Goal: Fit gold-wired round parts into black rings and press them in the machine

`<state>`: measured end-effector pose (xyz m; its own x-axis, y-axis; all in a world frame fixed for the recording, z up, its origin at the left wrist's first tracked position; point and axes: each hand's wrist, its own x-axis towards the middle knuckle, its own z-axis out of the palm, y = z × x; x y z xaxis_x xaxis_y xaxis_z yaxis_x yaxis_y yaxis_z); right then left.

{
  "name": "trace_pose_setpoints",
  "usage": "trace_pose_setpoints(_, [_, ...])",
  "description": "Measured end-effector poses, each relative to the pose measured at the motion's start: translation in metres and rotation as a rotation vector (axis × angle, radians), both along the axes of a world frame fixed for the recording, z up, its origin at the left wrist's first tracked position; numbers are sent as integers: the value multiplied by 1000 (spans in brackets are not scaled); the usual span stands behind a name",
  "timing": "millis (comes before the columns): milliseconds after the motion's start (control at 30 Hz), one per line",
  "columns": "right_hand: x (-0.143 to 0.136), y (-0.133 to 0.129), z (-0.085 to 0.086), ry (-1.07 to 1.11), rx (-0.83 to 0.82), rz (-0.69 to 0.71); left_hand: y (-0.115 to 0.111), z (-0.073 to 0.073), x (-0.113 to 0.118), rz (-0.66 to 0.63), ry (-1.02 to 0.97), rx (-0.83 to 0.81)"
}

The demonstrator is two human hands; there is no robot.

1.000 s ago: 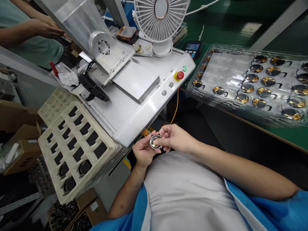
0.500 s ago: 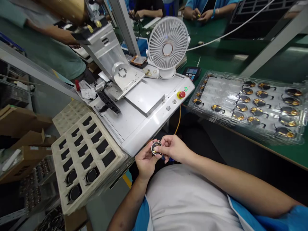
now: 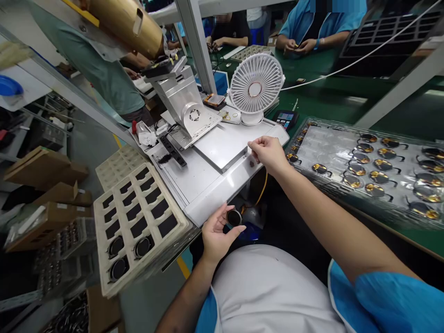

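Observation:
My left hand [image 3: 217,233] holds a small round black part with a metal rim [image 3: 234,218] near my waist, just below the front edge of the white machine base [image 3: 215,189]. My right hand [image 3: 266,154] is stretched out over the machine's front right corner, fingers pinched together above the button panel; what it pinches, if anything, is too small to tell. The grey metal plate [image 3: 225,145] lies just left of that hand.
A cream tray [image 3: 138,222] with black slots and three round parts stands at the left. A clear tray [image 3: 367,162] of gold round parts lies on the green bench at right. A white fan [image 3: 255,89] and a metal press head [image 3: 187,106] stand behind. Other people work around.
My right hand has let go of the round part and reached forward up to the machine's front corner. My left hand keeps the part and has dropped slightly. The view has tilted upward.

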<state>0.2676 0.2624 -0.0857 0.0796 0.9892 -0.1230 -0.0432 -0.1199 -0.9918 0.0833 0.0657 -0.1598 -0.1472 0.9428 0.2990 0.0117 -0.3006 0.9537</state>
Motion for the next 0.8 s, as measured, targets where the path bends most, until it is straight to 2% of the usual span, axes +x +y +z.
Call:
trace_pose_setpoints(100, [-2,-44,-1,-3,36,150,-1,-1,1,38,100,53])
trace_pose_setpoints(233, [-7,-109,-7,-6,-99,488,-1,-1,3,72,216,39])
trace_pose_setpoints(333, [-11,-135,-13,-24,-156,569,0,2,4,69,241,66])
trace_pose_setpoints(800, [-15,-144,-26,-152,-83,512,-2,3,3,99,295,104])
